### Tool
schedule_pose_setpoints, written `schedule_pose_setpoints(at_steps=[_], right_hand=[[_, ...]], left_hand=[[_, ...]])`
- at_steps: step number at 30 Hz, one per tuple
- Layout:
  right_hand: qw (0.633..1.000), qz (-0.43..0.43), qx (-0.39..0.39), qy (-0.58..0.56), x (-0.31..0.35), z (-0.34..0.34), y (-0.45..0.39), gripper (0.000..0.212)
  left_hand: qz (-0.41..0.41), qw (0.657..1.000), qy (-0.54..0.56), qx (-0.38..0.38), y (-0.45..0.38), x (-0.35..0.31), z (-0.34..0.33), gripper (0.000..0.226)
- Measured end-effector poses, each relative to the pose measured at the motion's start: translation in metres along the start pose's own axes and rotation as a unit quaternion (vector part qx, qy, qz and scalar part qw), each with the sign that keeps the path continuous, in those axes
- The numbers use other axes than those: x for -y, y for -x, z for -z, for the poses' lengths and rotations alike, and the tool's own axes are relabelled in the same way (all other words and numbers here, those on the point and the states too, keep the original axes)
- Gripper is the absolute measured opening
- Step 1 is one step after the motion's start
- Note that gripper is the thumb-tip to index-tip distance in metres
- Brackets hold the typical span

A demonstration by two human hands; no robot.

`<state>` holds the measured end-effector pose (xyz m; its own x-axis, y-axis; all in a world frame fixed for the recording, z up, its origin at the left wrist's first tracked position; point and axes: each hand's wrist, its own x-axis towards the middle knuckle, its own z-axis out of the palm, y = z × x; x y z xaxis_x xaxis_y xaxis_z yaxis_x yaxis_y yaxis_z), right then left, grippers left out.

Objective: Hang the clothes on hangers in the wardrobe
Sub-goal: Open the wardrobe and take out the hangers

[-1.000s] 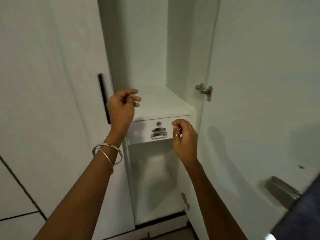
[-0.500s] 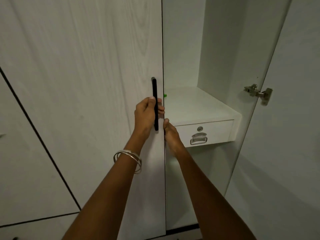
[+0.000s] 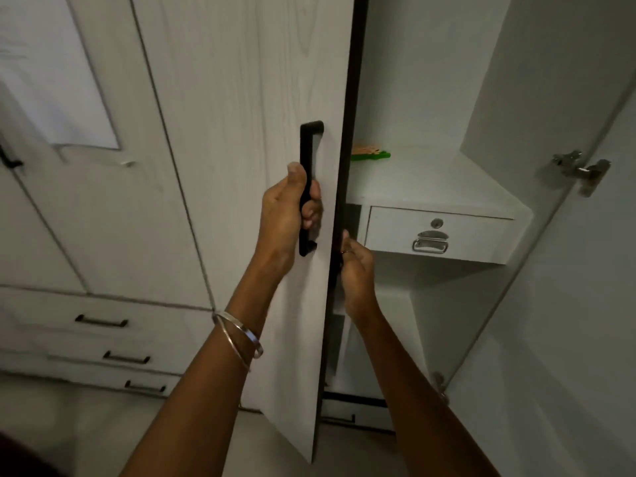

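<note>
A white wood-grain wardrobe door [image 3: 247, 98] stands partly swung out, its dark edge facing me. My left hand [image 3: 289, 215] grips the black bar handle [image 3: 306, 149] on its front, thumb up along the bar. My right hand [image 3: 354, 266] holds the door's dark edge just below, fingers curled behind it. Inside, a white shelf [image 3: 430, 180] carries green and orange clips [image 3: 370, 152] at its back left. No clothes or hangers are in view.
Under the shelf is a small locked drawer [image 3: 437, 232] with a metal pull. The right wardrobe door [image 3: 568, 304] stands wide open with a metal hinge [image 3: 581, 170]. Lower drawers with black handles [image 3: 101, 321] sit at the left.
The left door has swung outward from nearly flush to partly open. My left hand stays on the handle and my right on the door edge. The view has shifted left and closer.
</note>
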<state>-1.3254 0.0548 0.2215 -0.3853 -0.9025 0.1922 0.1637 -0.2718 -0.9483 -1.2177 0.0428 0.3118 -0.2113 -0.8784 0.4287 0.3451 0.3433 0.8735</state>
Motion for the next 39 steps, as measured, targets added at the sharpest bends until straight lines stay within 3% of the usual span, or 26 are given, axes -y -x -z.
schedule_pose_setpoints(at_steps=[5,10,12,15,17,24,30,32,34,37,39], right_hand=[[0.986,-0.025,0.14,0.086,-0.009,-0.04,0.051,0.018],[0.955,0.027,0.258,0.144,-0.033,-0.1,0.083,0.014],[0.938,0.071,0.29,0.176,-0.04,-0.13,0.094,0.03],[0.911,0.118,0.334,0.211,-0.051,-0.172,0.11,0.053],[0.897,0.128,0.354,0.231,-0.062,-0.201,0.119,0.064],[0.891,0.141,0.353,0.247,-0.089,-0.288,0.128,0.07],[0.923,0.174,0.253,0.232,-0.095,-0.312,0.116,0.048],[0.928,0.176,0.235,0.228,-0.092,-0.308,0.109,0.036],[0.93,0.178,0.232,0.223,-0.088,-0.302,0.1,0.028],[0.933,0.185,0.214,0.222,-0.075,-0.287,0.087,0.022],[0.943,0.18,0.176,0.218,-0.065,-0.271,0.076,0.019]], left_hand=[[0.001,0.999,0.039,-0.022,0.042,-0.033,0.056,0.057],[-0.015,0.997,0.037,-0.066,0.078,-0.068,0.124,0.057],[-0.026,0.988,0.008,-0.153,0.09,-0.079,0.155,0.057],[-0.057,0.947,-0.08,-0.307,0.099,-0.095,0.197,0.05],[-0.051,0.921,-0.135,-0.363,0.099,-0.105,0.229,0.048],[-0.003,0.915,-0.064,-0.398,0.074,-0.126,0.335,0.032],[-0.012,0.92,-0.104,-0.377,0.07,-0.121,0.363,0.042],[-0.095,0.867,-0.167,-0.46,0.077,-0.119,0.35,0.042],[-0.233,0.763,-0.227,-0.558,0.082,-0.127,0.334,0.031],[-0.42,0.664,-0.318,-0.531,0.073,-0.145,0.301,0.016],[-0.475,0.618,-0.393,-0.489,0.06,-0.145,0.271,0.015]])
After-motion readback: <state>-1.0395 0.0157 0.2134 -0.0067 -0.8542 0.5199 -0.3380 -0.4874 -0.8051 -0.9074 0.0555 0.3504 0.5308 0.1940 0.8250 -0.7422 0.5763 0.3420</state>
